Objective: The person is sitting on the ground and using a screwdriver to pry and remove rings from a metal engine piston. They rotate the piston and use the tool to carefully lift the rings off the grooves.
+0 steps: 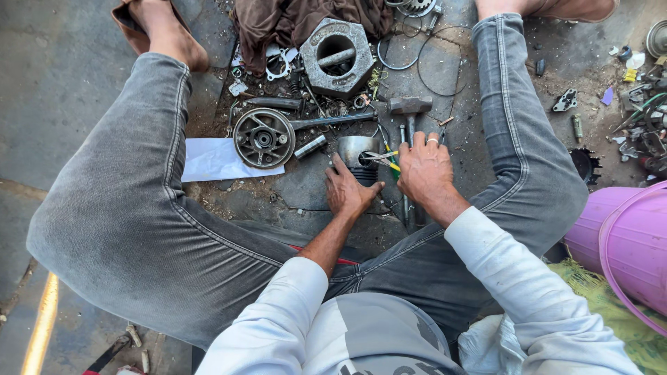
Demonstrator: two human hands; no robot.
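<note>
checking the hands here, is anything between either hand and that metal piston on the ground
Nothing visible. The left hand rests directly against the piston, and the right hand holds pliers whose tips reach its side opening.

The piston (356,154) is bare metal, dull grey with a faint sheen. The pliers (386,160) carry glossy yellow-green plastic grips. The round hub (264,138) and the hexagonal block (336,57) are rough, grimy cast metal. The hammer (410,105) head is matt steel. A white paper sheet (215,160) lies smooth on the rough, oily concrete floor (69,83); the bucket (625,243) is smooth pink plastic.
</note>
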